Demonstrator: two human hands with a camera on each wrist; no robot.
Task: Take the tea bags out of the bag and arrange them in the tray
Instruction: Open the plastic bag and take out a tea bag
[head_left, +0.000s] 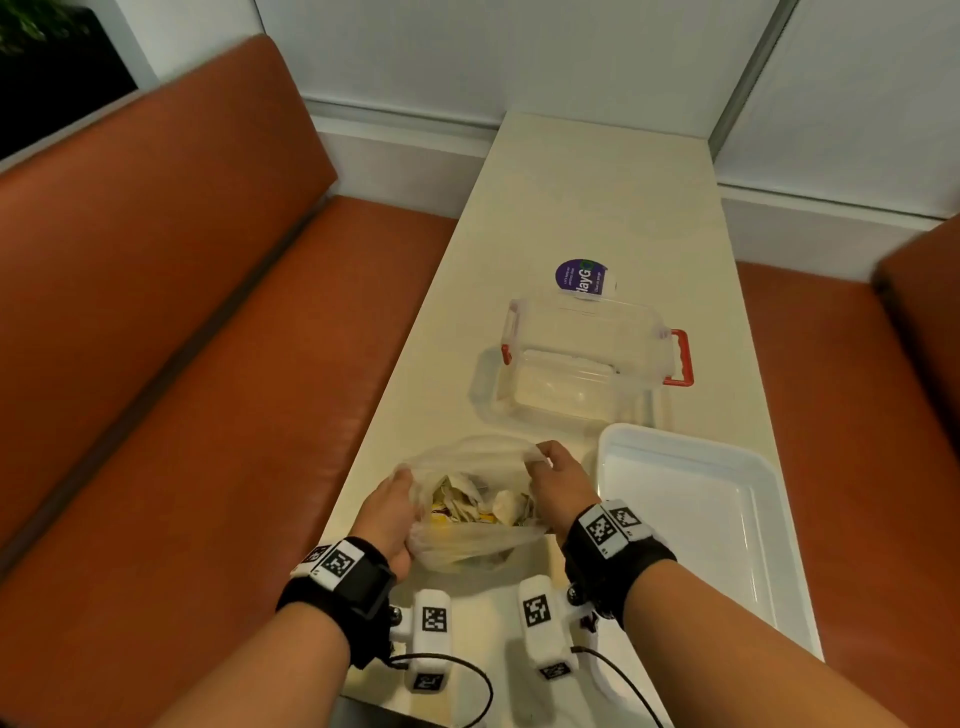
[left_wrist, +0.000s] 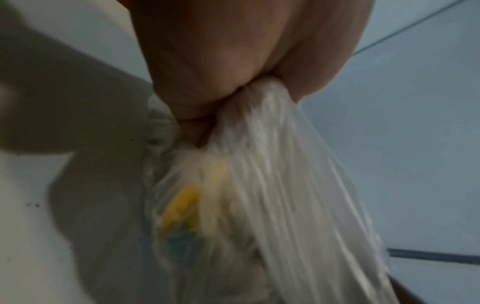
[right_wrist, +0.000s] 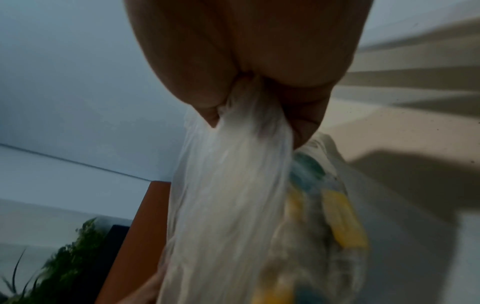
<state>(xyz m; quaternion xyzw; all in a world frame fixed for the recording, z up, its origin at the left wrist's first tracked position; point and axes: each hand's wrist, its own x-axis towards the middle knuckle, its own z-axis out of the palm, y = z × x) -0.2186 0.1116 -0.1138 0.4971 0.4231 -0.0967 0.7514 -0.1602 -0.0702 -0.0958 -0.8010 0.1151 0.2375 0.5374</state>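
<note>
A thin clear plastic bag (head_left: 470, 540) sits on the white table near its front edge, its mouth pulled wide. Inside lie several tea bags (head_left: 467, 501) with yellow and pale wrappers. My left hand (head_left: 392, 512) grips the bag's left rim, and my right hand (head_left: 550, 475) grips the right rim. In the left wrist view the plastic bag (left_wrist: 272, 164) is bunched in my curled fingers (left_wrist: 207, 82). In the right wrist view the plastic bag (right_wrist: 233, 174) is gathered the same way in my fingers (right_wrist: 202, 82). The white tray (head_left: 763, 545) lies just right of the bag with nothing in it.
A clear plastic box (head_left: 582, 364) with red latches stands behind the bag, and a purple round label (head_left: 584, 278) lies beyond it. Orange bench seats (head_left: 182, 338) run along both sides of the narrow table (head_left: 597, 197). Wrist camera cables (head_left: 467, 675) trail at the near edge.
</note>
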